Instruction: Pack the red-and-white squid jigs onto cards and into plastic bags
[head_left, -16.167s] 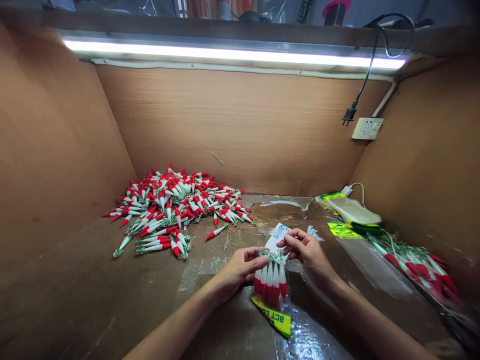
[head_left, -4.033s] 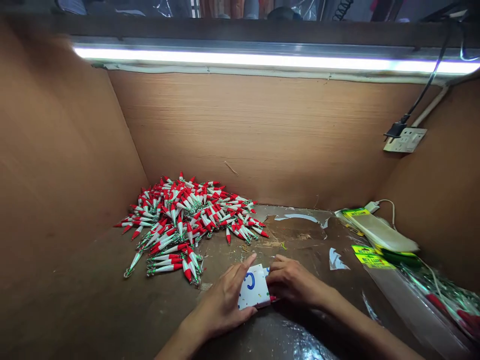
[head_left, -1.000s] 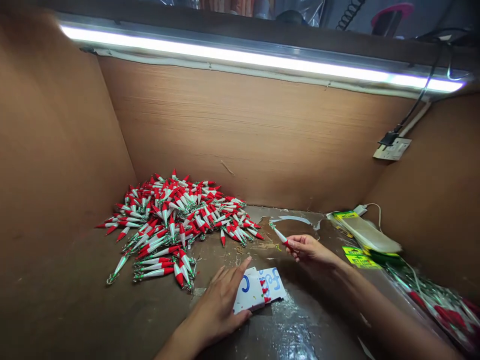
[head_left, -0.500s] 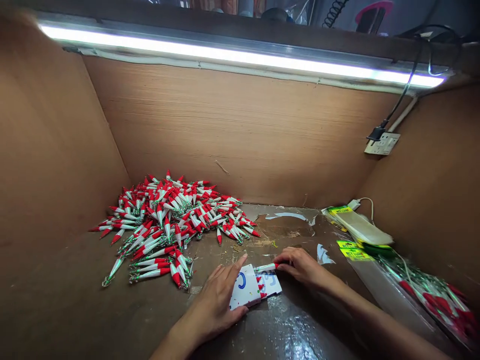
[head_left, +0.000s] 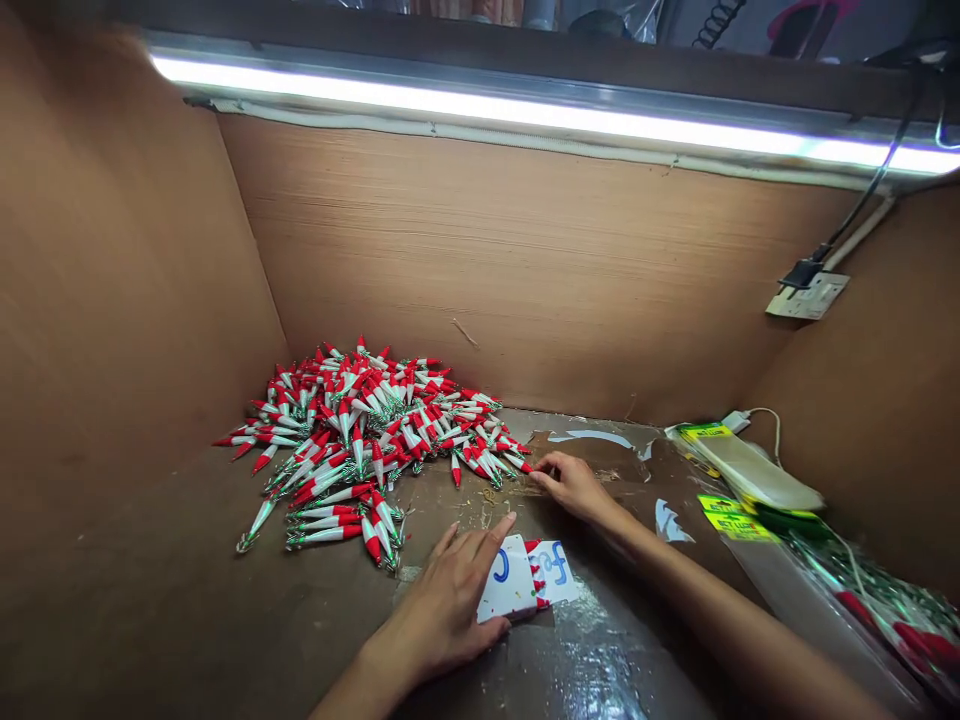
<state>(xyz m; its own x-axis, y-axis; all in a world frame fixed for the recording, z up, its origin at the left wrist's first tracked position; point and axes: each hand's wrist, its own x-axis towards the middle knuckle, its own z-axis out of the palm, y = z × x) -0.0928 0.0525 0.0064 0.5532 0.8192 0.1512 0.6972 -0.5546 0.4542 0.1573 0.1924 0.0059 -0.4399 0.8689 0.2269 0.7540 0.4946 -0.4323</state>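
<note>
A big heap of red-and-white lures (head_left: 367, 425) with green tails lies on the worn brown table (head_left: 187, 600) at the back left. My left hand (head_left: 450, 600) rests flat on a folded white card (head_left: 525, 580) with blue letters; red lure tips stick out from inside it. My right hand (head_left: 574, 485) reaches to the right edge of the heap, fingertips touching a lure (head_left: 517, 462) there. Whether the fingers have hold of it I cannot tell.
Brown board walls close in the left, back and right. At the right lie a stack of clear bags with yellow labels (head_left: 742, 470) and filled packs (head_left: 892, 610). A wall socket (head_left: 806, 295) with a black plug sits at upper right. A strip light (head_left: 525, 110) runs overhead.
Half a second ago my right hand was putting a lure at the card's open edge. It has since let it go and moved up left to the heap. My left hand stayed on the card.
</note>
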